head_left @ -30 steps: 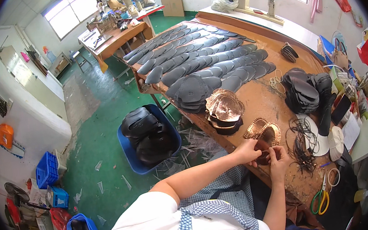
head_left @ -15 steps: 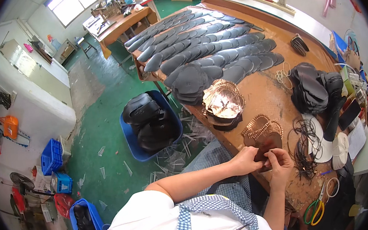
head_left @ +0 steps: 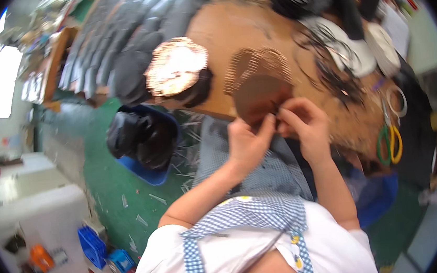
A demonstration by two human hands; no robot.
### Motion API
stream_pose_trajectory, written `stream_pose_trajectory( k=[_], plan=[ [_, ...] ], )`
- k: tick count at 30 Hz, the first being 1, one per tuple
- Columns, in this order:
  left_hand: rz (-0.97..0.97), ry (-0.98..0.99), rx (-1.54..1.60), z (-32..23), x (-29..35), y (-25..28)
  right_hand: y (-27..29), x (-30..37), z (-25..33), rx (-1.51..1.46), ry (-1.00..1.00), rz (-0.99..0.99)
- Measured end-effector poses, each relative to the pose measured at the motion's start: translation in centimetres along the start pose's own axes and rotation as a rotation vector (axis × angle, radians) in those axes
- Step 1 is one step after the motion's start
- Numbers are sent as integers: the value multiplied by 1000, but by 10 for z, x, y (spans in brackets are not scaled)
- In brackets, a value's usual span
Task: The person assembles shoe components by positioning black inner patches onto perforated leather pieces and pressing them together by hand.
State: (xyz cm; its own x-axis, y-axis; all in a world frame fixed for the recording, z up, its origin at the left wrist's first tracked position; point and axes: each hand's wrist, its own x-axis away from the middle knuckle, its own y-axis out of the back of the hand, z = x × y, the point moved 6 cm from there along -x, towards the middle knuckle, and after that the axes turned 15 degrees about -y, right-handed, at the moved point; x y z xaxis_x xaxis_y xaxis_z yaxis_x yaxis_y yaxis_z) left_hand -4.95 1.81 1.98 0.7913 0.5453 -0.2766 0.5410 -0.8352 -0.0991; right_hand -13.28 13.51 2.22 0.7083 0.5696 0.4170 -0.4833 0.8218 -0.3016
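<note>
Brown piece (head_left: 257,95) tight in both hands' (head_left: 246,143) (head_left: 309,123) fingers (head_left: 267,125), tan tabletop (head_left: 218,28), green floor (head_left: 101,171) below

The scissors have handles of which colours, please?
One handle is green, the other handle yellow, best seen in the head view.

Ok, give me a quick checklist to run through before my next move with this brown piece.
1. Left hand holding the brown piece: ok, near its lower edge.
2. Right hand close by: ok, its fingertips are beside the left thumb.
3. Fingertip grip on anything small: cannot tell, too blurred.
4. Scissors apart from both hands: ok, off to the right.
5. Black cords neatly laid: not ok, a loose tangle.
</note>
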Motion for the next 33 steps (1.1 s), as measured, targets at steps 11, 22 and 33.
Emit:
stream_pose_trajectory(
  k=[11, 22, 33],
  plan=[
    [-6, -118, -169, -1, -4, 10, -8, -4, 0, 69, -41, 26],
    [27, -176, -204, -6, -9, 11, -10, -9, 0, -6, -45, 23],
    [166, -259, -292, -25, -20, 9, -13, -18, 6, 19, -15, 8]
  ],
)
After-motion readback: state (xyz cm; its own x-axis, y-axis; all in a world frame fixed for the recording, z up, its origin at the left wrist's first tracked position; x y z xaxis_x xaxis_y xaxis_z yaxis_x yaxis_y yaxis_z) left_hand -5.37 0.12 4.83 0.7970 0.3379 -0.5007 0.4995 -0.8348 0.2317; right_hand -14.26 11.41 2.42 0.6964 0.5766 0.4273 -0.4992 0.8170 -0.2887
